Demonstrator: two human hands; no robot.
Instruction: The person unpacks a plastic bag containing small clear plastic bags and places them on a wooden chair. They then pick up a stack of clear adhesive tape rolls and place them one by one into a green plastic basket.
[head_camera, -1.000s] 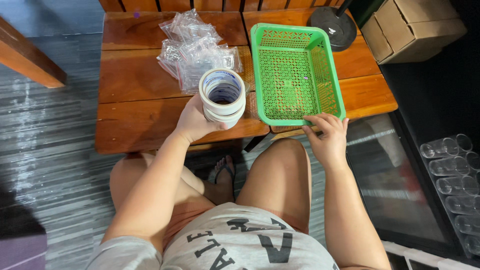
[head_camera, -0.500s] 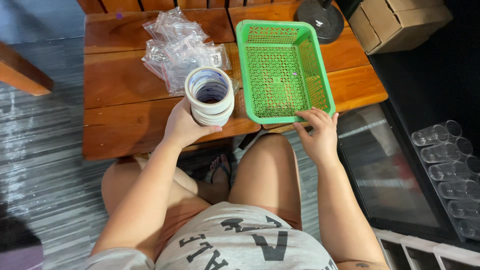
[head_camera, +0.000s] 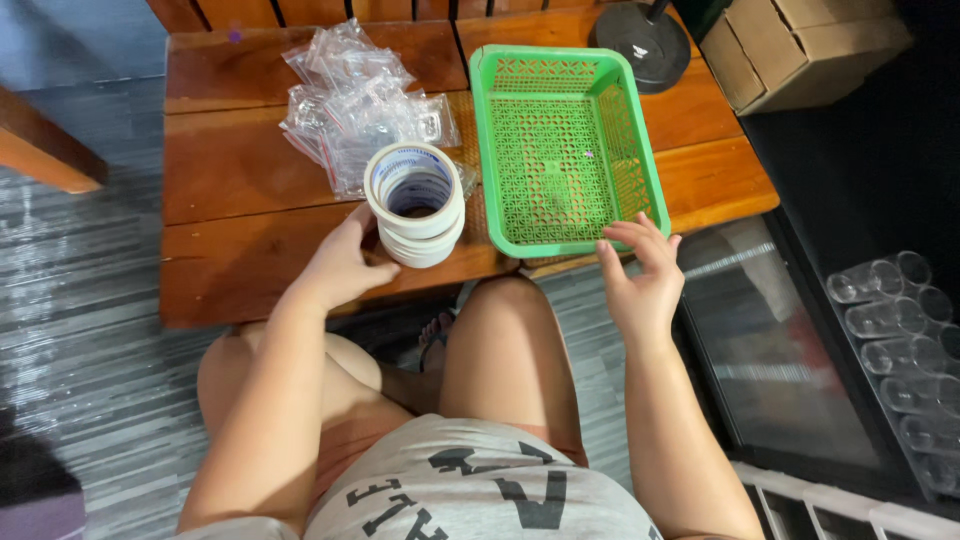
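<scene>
The left hand (head_camera: 340, 268) wraps its fingers around the side of a stack of tape rolls (head_camera: 415, 205), gripping it near the base; the rolls are flat white rings with hollow dark centres, piled into a short cylinder that stands near the front edge of the wooden table (head_camera: 230, 210). The right hand (head_camera: 640, 280) is loosely open and holds nothing, its fingers spread and slightly curled, the fingertips at or just off the near rim of the green plastic basket (head_camera: 570, 140); whether they touch it is hard to tell from this angle. The basket is a shallow rectangular tray with rounded corners and a pierced lattice floor and walls, and it lies just to the right of the tape. Behind the stack sits a heap of small clear plastic bags (head_camera: 360, 105), glossy and crinkled, touching or nearly touching the rolls. The table is made of broad reddish-brown planks with a smooth, worn sheen. At its far right corner rests a round black base (head_camera: 650, 45), matte, with a thin stem rising from it. Beyond that stands a brown cardboard box (head_camera: 800, 45).
</scene>
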